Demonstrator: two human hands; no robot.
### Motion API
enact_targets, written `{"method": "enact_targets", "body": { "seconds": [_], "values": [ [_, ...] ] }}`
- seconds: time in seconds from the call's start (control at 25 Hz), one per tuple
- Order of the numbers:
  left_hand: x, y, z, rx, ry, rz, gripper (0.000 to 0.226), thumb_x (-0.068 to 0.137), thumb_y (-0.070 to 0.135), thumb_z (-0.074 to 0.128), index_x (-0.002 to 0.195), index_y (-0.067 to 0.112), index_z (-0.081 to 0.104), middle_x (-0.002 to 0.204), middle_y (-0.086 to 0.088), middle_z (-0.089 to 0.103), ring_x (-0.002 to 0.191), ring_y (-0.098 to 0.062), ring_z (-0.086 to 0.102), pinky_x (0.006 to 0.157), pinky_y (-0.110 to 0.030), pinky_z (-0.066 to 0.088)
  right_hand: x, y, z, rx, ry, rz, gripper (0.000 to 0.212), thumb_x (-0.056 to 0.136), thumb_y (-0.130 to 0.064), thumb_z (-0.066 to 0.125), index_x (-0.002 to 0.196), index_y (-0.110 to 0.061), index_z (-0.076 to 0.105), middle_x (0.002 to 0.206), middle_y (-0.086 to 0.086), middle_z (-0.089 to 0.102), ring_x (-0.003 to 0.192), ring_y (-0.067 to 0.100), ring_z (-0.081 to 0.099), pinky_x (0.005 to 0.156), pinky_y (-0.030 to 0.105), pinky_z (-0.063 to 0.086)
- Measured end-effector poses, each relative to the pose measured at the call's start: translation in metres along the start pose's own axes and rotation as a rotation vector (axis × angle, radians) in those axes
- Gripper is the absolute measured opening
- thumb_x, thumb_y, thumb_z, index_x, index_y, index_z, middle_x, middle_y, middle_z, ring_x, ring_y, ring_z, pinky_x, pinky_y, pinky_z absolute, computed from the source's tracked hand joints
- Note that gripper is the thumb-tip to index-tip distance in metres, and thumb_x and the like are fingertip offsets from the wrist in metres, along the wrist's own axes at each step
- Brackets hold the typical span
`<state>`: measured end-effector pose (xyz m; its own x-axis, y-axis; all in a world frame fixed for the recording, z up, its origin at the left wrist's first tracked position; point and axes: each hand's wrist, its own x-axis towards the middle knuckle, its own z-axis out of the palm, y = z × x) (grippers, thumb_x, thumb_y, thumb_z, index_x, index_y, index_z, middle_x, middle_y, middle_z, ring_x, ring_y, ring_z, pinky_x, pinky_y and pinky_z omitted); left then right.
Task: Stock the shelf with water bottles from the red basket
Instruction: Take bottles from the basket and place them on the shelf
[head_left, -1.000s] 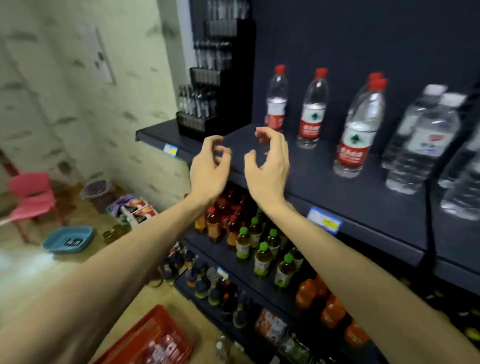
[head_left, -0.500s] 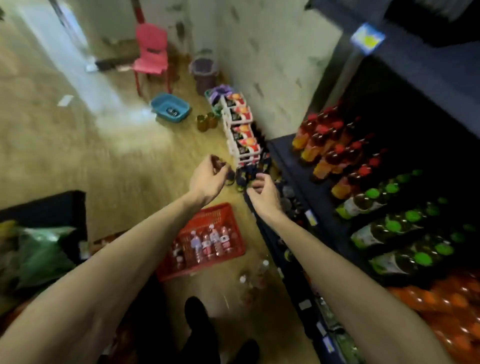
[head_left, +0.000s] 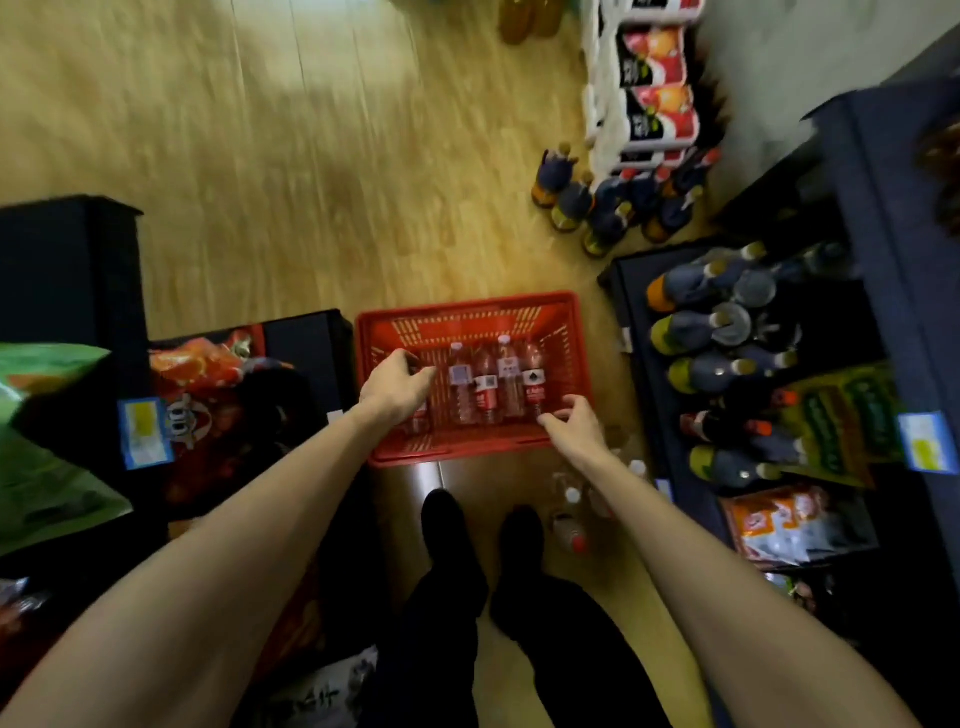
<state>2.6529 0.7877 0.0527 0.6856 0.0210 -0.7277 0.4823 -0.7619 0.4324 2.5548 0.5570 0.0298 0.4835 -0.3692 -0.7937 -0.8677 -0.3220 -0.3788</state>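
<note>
Both hands reach down into the red basket (head_left: 470, 317) on the floor. The left hand (head_left: 397, 387) and the right hand (head_left: 574, 423) have loosely curled fingers holding nothing. The water bottles (head_left: 485, 387) lie between them.

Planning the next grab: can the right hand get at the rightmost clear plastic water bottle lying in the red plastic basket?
Probably yes. The right hand hovers at the red plastic basket's near right corner, beside the rightmost clear plastic water bottle. The basket is open-topped and nothing covers that bottle.
</note>
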Motion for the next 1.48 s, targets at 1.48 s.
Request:
{"method": "enact_targets", "body": {
  "seconds": [1.48],
  "values": [
    [0.325,-0.201,0.233,-0.030,0.148,-0.433,0.061,0.092,0.041,0.075,0.134,0.004,0.052,0.136,-0.020,0.065,0.127,-0.041,0.061,0.099,-0.042,0.048,0.353,0.054,0.281,-0.348,-0.063,-0.265,0.064,0.081,-0.041,0.081,0.126,-0.005,0.054,0.125,0.017,0.063,0.119,0.039,0.061,0.092,0.041,0.049]
  ]
}}
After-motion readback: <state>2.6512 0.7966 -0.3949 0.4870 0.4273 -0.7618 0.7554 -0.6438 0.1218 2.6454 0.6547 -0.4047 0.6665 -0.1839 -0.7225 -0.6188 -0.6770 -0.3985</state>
